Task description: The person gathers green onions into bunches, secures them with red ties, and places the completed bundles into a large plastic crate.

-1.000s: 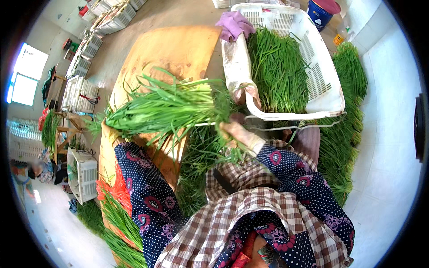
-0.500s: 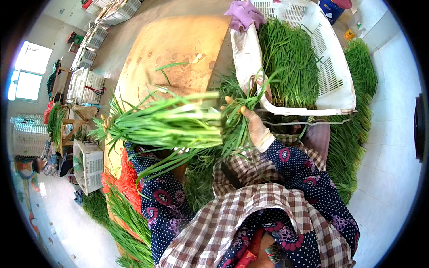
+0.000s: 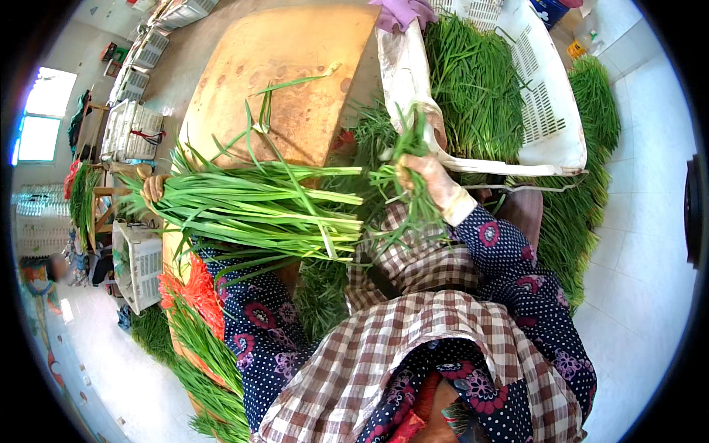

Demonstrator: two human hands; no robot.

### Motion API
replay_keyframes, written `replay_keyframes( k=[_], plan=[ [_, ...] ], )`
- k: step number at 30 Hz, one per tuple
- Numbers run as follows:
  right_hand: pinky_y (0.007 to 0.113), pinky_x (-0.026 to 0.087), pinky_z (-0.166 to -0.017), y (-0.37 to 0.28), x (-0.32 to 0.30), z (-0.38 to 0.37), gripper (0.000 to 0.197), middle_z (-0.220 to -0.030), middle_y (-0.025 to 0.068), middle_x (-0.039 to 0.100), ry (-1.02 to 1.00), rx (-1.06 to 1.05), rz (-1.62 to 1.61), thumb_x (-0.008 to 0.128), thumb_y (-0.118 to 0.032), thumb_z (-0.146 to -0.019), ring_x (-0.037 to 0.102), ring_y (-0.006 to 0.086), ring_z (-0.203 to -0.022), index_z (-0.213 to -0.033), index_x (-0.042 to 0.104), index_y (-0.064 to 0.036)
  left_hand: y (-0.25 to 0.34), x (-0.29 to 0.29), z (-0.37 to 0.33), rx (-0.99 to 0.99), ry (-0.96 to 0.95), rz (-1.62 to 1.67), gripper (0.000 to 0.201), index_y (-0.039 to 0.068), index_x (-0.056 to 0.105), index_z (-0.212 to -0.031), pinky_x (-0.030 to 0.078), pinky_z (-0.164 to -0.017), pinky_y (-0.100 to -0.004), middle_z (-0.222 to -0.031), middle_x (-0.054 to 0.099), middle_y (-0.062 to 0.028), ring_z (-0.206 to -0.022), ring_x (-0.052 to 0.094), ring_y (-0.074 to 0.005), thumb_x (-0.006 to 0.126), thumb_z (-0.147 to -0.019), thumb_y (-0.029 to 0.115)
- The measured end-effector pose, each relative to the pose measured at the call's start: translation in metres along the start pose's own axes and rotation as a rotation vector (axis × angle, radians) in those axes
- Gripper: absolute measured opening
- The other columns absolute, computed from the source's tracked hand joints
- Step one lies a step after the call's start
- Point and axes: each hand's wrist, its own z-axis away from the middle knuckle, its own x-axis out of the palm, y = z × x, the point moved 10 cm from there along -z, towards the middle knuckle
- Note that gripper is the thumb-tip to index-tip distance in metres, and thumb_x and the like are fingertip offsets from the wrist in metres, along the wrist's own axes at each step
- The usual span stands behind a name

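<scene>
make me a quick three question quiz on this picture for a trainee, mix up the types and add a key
1. Multiple choice: which side's hand holds the larger green bunch? (a) left (b) right (c) neither
2. True or false: the right hand is empty.
3. Fill in: the cloth at the far left of the white crate is ____ in colour.

Key:
1. (a), the left hand
2. False, it holds a small clump of greens
3. purple
</scene>
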Motion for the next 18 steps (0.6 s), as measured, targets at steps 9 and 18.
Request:
replay_keyframes(
  k=[9,18],
  plan=[
    [0.024,0.05,-0.063,0.006,0.028,0.011,0.037,-0.093,0.0078,0.061,-0.178,0.12,-0.025,0.063,-0.007,-0.078,0.057,0.0143,-0.078,-0.113,0.051,-0.0035,0.0,0.028,-0.007,-0.069,-0.19,0.299,0.048,-0.008,0.04,-0.118,0.036,-0.075,-0.0377,-0.087,0.039,-0.0082,-0.08,0.042,-0.0213,0.036,-0.087,0.027],
    [0.036,0.051,-0.074,-0.025,0.171,-0.006,0.028,-0.108,0.0084,0.057,-0.664,-0.41,0.883,0.055,-0.014,-0.085,0.06,0.0236,-0.089,-0.112,0.054,-0.0098,-0.002,0.032,-0.015,-0.124,-0.306,0.488,0.044,-0.01,0.041,-0.116,0.036,-0.069,-0.0335,-0.078,0.036,-0.0044,-0.073,0.04,-0.0168,0.037,-0.088,0.023]
  ],
)
